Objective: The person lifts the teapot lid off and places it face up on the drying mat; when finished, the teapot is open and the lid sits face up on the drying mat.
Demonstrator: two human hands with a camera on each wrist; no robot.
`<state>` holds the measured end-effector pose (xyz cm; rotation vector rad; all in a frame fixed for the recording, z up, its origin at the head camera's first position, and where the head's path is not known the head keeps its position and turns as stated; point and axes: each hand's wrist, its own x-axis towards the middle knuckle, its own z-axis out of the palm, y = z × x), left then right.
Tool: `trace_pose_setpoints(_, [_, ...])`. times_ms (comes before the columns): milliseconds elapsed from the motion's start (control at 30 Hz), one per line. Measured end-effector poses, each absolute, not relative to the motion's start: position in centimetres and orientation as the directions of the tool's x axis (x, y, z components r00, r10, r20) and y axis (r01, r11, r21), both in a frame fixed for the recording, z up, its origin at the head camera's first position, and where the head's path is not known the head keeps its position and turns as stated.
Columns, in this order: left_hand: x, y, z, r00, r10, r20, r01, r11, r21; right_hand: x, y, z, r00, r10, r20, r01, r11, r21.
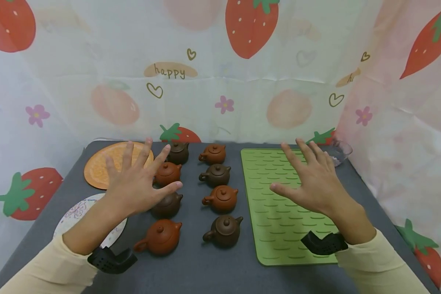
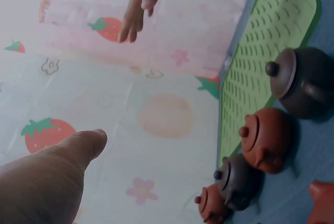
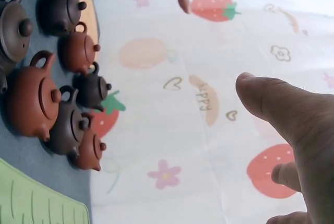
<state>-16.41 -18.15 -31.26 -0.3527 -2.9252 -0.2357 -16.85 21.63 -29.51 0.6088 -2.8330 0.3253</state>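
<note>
Two columns of small clay teapots stand on the grey tabletop, red-brown and dark brown by turns. My left hand (image 1: 134,185), fingers spread, hovers above the left column and overlaps a dark teapot (image 1: 168,206) in the head view. Nearest me in that column is a red-brown teapot (image 1: 161,237). The right column includes a dark teapot (image 1: 224,231) in front and a red-brown teapot (image 1: 222,199) behind it. Over the green mat (image 1: 275,228) my right hand (image 1: 314,181) is held up, its fingers spread too. Neither hand holds anything.
At the left lie an orange round plate (image 1: 95,167) and a white patterned plate (image 1: 70,212), partly behind my left arm. A clear glass bowl (image 1: 339,151) sits at the back right corner. Strawberry-print cloth (image 1: 206,102) closes off the back and sides.
</note>
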Motion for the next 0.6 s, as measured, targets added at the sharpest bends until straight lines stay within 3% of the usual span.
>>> trace_pose_setpoints(600, [-15.5, -15.8, -33.5, -0.917, 0.312, 0.247, 0.369, 0.9, 0.232, -17.0, 20.0, -33.1, -0.785, -0.494, 0.373, -0.6, 0.757, -0.26])
